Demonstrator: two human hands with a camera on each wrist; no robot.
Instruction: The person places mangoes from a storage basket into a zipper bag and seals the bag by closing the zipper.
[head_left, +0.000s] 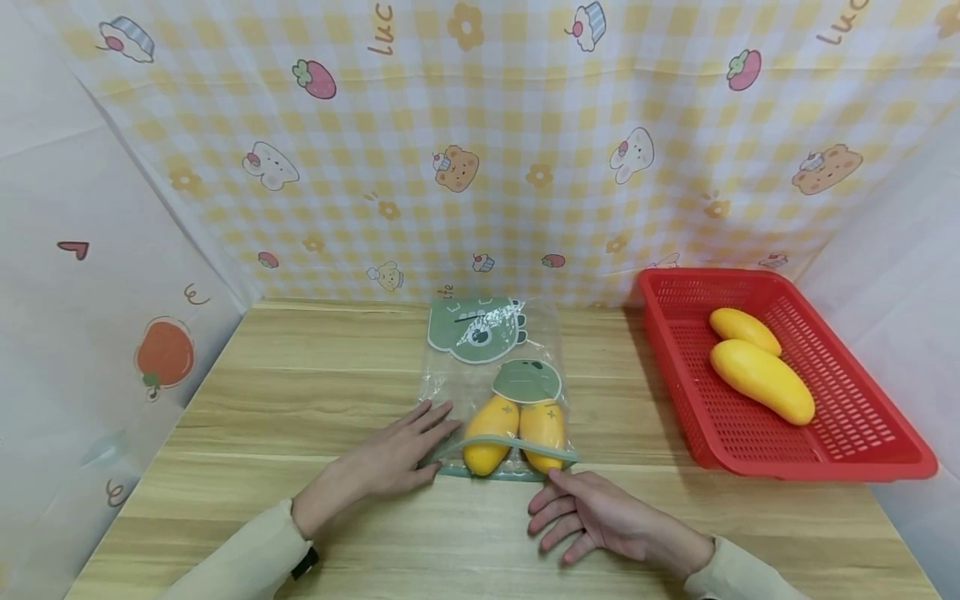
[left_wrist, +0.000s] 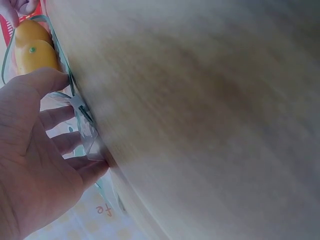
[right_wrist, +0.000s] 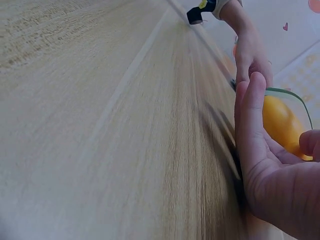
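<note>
A clear zip bag [head_left: 457, 392] with a green cartoon print lies flat on the table, its mouth toward me. Inside its mouth are two yellow mangoes, a left one [head_left: 491, 425] and a right one [head_left: 543, 429], side by side. My left hand [head_left: 386, 458] rests at the bag's left edge with fingers spread; in the left wrist view its thumb and fingertips touch the plastic near the zip end. At the right mango's near end is the thumb of my right hand [head_left: 600, 517], its other fingers spread loosely over the table and holding nothing.
A red plastic basket [head_left: 678, 392] stands on the right of the wooden table [head_left: 322, 367]. Two more yellow mangoes lie in it, a smaller one [head_left: 745, 330] behind a larger one [head_left: 761, 381]. A checked curtain [head_left: 525, 225] hangs along the table's back edge.
</note>
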